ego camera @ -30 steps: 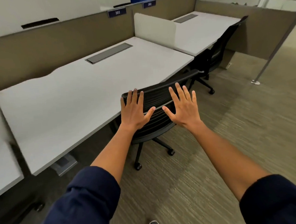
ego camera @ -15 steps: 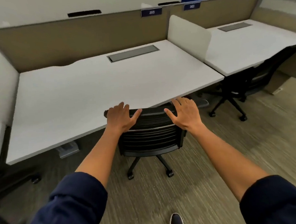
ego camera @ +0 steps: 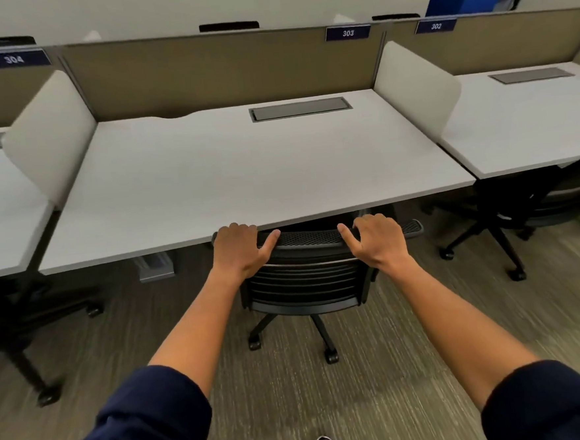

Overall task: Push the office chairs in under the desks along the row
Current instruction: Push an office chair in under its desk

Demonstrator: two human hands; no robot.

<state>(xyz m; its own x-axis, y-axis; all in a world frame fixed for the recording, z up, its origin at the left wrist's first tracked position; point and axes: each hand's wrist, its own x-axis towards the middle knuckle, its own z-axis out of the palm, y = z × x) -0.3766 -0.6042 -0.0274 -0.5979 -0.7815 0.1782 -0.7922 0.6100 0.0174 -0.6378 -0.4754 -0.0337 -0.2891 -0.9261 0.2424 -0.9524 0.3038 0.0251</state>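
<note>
A black mesh-backed office chair (ego camera: 305, 280) stands in front of the middle white desk (ego camera: 237, 175), marked 303. Its backrest top lies right at the desk's front edge and its seat is hidden under the desk. My left hand (ego camera: 241, 249) grips the left end of the backrest's top rail, fingers curled over it. At the right end, my right hand (ego camera: 375, 239) holds the same rail. Both arms stretch straight ahead.
Another black chair (ego camera: 521, 214) sits tucked under the right desk (ego camera: 532, 127), marked 302. A third chair's base (ego camera: 26, 341) shows at the left, below the desk marked 304 (ego camera: 3, 212). White side screens (ego camera: 413, 87) and a tan back partition (ego camera: 219, 70) bound the desks. Carpet lies behind me.
My open hands closed on the backrest's top rail. The chair turned square to the desk and rolled in until its back reached the desk edge. My view swung left to face desk 303.
</note>
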